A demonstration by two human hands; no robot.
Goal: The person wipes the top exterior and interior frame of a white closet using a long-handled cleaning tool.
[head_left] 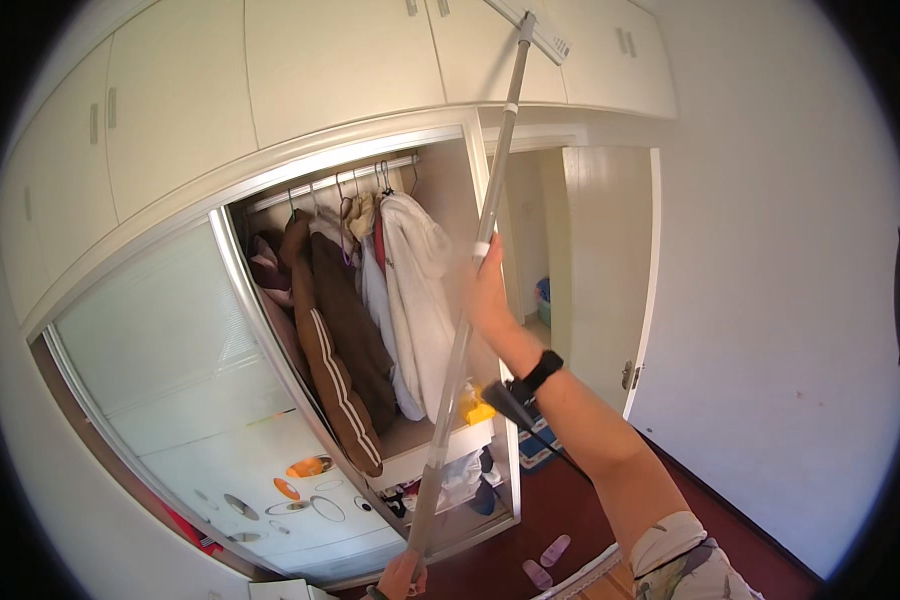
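A long grey telescopic pole (503, 160) slants up across the view, with a flat white mop head (546, 40) at its upper end, by the high cabinet doors; whether it touches them I cannot tell. My right hand (489, 296), slightly blurred, is wrapped round the middle of the pole, just below a white collar. Down at the lower edge my left hand (402, 577) grips the pole's bottom end. On my right wrist sits a black band (543, 370), and beside it hangs a dark object with a cord (511, 404).
Cream upper cabinets (345, 55) span the top. Below, an open wardrobe holds hanging clothes (410, 290) beside a sliding glass door (160, 350). A white door (610, 260) stands ajar next to a plain wall (760, 300). Pink slippers (547, 562) lie on the dark red floor.
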